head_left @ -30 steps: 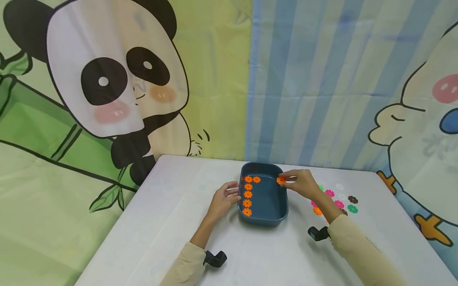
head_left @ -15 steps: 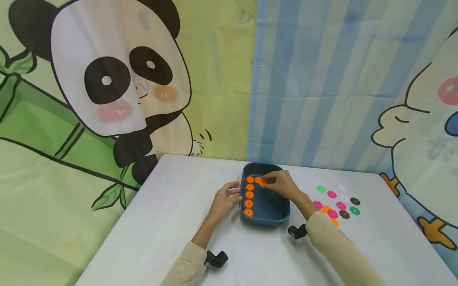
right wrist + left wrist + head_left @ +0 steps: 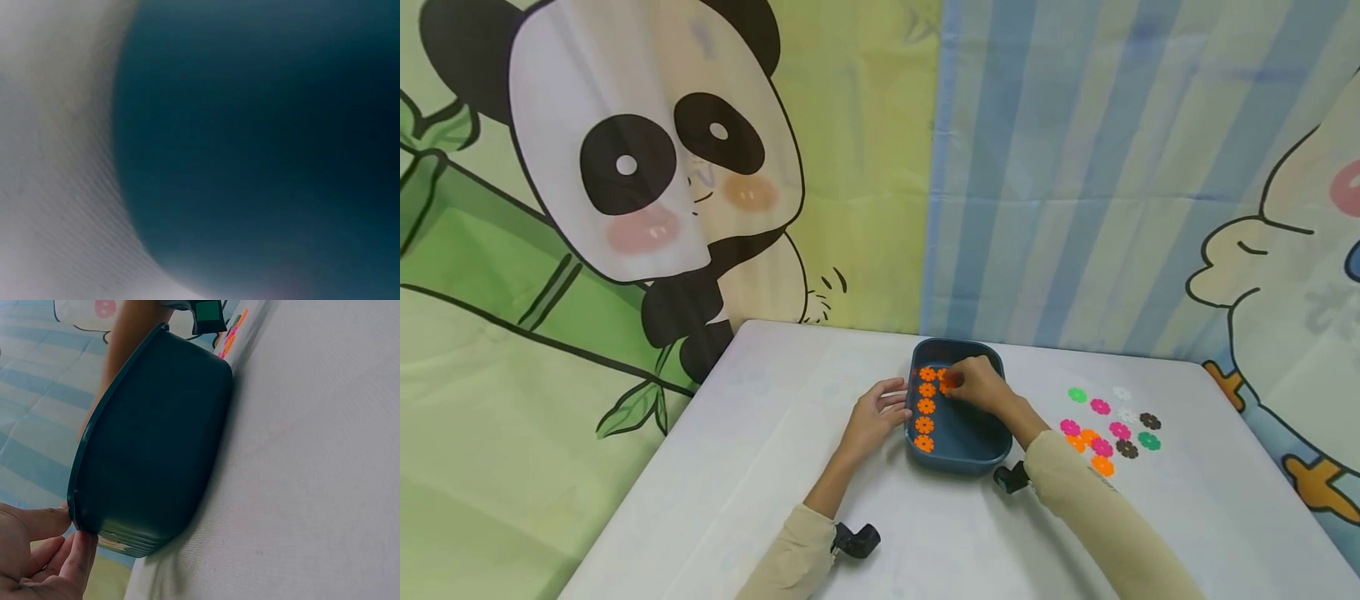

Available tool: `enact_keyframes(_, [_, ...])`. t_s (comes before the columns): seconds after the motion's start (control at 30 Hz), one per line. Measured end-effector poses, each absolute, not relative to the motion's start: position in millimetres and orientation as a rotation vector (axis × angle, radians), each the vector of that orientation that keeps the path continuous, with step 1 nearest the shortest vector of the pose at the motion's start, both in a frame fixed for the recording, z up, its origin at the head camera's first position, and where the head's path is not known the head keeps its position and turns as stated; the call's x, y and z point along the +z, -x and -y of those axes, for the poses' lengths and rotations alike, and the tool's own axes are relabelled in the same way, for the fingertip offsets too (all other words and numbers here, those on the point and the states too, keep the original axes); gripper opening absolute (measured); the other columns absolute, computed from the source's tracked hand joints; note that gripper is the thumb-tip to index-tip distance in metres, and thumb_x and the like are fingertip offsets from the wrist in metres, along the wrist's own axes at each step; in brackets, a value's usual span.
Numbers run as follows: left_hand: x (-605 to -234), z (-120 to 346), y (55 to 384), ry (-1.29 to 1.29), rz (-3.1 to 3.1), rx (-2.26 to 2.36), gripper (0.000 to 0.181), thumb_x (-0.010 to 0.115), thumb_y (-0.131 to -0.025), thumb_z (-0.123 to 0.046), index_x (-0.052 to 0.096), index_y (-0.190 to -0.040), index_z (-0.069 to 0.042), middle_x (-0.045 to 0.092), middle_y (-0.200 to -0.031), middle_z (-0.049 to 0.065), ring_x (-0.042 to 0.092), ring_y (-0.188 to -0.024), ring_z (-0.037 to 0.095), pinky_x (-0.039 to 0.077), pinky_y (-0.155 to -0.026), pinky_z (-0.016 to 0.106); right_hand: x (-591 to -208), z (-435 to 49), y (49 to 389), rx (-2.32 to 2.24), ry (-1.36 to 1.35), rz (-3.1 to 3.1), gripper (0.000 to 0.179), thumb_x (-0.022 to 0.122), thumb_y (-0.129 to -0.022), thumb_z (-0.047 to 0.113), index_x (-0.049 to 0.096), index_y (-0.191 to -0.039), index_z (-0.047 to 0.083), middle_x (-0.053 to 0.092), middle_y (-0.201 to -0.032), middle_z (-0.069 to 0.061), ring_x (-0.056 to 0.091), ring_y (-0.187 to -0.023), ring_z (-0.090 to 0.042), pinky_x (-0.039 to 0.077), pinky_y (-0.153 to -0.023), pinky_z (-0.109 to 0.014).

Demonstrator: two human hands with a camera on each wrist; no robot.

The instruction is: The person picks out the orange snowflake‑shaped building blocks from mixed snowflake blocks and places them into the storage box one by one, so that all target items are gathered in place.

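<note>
A dark blue-green plastic tub [image 3: 972,442] stands on the white table. My left hand [image 3: 874,418] pinches its left rim; in the left wrist view the thumb and fingers [image 3: 78,562] meet at the edge of the tub [image 3: 150,437]. Inside, several orange flower-shaped discs [image 3: 926,407] lie in a column along the left side. My right hand [image 3: 983,387] reaches over the right rim and pinches an orange flower-shaped disc [image 3: 948,385] near the top of that column. Its fingertips are partly hidden in the head view. Only blurred tub wall [image 3: 250,150] and table show in the right wrist view.
Loose flower-shaped discs [image 3: 1120,431] in pink, orange, brown, green and white lie scattered on the table right of the tub, some overlapping. A printed cloth [image 3: 865,167] hangs behind the table's back edge. The right forearm [image 3: 1075,492] passes between tub and discs.
My right hand has carried the orange disc leftward from the tub's right rim into the tub, beside the upper discs. The left hand has stayed at the left rim.
</note>
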State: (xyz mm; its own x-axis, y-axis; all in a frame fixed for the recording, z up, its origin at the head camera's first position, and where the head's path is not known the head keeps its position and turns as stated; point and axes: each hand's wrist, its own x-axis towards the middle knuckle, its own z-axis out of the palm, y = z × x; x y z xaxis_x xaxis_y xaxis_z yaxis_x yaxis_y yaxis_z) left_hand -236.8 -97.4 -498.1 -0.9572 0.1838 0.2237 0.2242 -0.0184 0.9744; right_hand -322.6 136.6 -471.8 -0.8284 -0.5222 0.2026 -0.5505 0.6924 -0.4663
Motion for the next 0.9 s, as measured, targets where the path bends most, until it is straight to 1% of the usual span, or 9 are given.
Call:
enact_keyframes(0.23, [-496.5, 94.7, 235.5, 0.42, 2.191, -2.19, 0.055, 0.068, -0.085, 0.007, 0.047, -0.136, 0.007, 0.052, -0.135, 0.027, 0.057, -0.119, 0.037, 0.053, -0.093, 0.027, -472.3, -134.7, 321.5, 0.789, -0.91, 2.897, 0.025, 0.082, -0.078, 0.009, 0.076, -0.101, 0.001, 0.073, -0.093, -0.008, 0.067, -0.082, -0.017, 0.06, -0.074, -0.034])
enact_keyframes(0.37, [-495.8, 93.8, 235.8, 0.422, 2.18, -2.206, 0.056, 0.067, -0.085, 0.009, 0.045, -0.137, 0.009, 0.051, -0.135, 0.029, 0.055, -0.12, 0.04, 0.053, -0.094, 0.027, -472.2, -133.9, 321.6, 0.786, -0.893, 2.942, 0.025, 0.081, -0.08, 0.008, 0.076, -0.103, 0.002, 0.073, -0.095, -0.006, 0.066, -0.085, -0.016, 0.06, -0.077, -0.033])
enact_keyframes(0.5, [-494.4, 93.9, 235.9, 0.413, 2.192, -2.197, 0.056, 0.067, -0.085, 0.008, 0.045, -0.137, 0.009, 0.051, -0.136, 0.028, 0.056, -0.12, 0.038, 0.053, -0.094, 0.027, -472.9, -133.1, 322.7, 0.772, -0.917, 2.93, 0.026, 0.081, -0.08, 0.011, 0.075, -0.104, 0.002, 0.073, -0.095, -0.007, 0.067, -0.084, -0.017, 0.06, -0.075, -0.032])
enact_keyframes(0.57, [-493.8, 94.1, 235.8, 0.402, 2.207, -2.182, 0.056, 0.068, -0.086, 0.006, 0.046, -0.137, 0.008, 0.052, -0.135, 0.026, 0.057, -0.12, 0.035, 0.053, -0.094, 0.027, -473.3, -133.5, 323.1, 0.769, -0.944, 2.899, 0.026, 0.081, -0.08, 0.012, 0.075, -0.103, 0.002, 0.074, -0.095, -0.008, 0.068, -0.085, -0.019, 0.06, -0.075, -0.032])
enact_keyframes(0.67, [-493.9, 94.6, 235.3, 0.41, 2.203, -2.183, 0.056, 0.068, -0.086, 0.006, 0.047, -0.137, 0.007, 0.052, -0.136, 0.026, 0.056, -0.12, 0.036, 0.052, -0.095, 0.028, -471.5, -136.7, 322.3, 0.781, -0.953, 2.843, 0.028, 0.082, -0.079, 0.012, 0.075, -0.103, 0.0, 0.073, -0.099, -0.012, 0.069, -0.088, -0.023, 0.06, -0.075, -0.035])
enact_keyframes(0.77, [-485.7, 95.4, 230.3, 0.424, 2.196, -2.208, 0.055, 0.067, -0.085, 0.009, 0.046, -0.136, 0.008, 0.05, -0.136, 0.029, 0.054, -0.121, 0.042, 0.051, -0.097, 0.033, -465.7, -144.7, 319.9, 0.809, -0.917, 2.801, 0.03, 0.082, -0.078, 0.011, 0.074, -0.105, 0.0, 0.072, -0.102, -0.014, 0.069, -0.09, -0.028, 0.06, -0.076, -0.039])
enact_keyframes(0.9, [-486.1, 96.0, 230.2, 0.413, 2.204, -2.196, 0.055, 0.066, -0.085, 0.011, 0.046, -0.136, 0.01, 0.052, -0.134, 0.029, 0.054, -0.121, 0.042, 0.052, -0.096, 0.032, -455.8, -166.5, 313.5, 0.834, -0.901, 2.728, 0.031, 0.081, -0.079, 0.011, 0.074, -0.107, 0.002, 0.072, -0.102, -0.015, 0.069, -0.09, -0.031, 0.061, -0.074, -0.038])
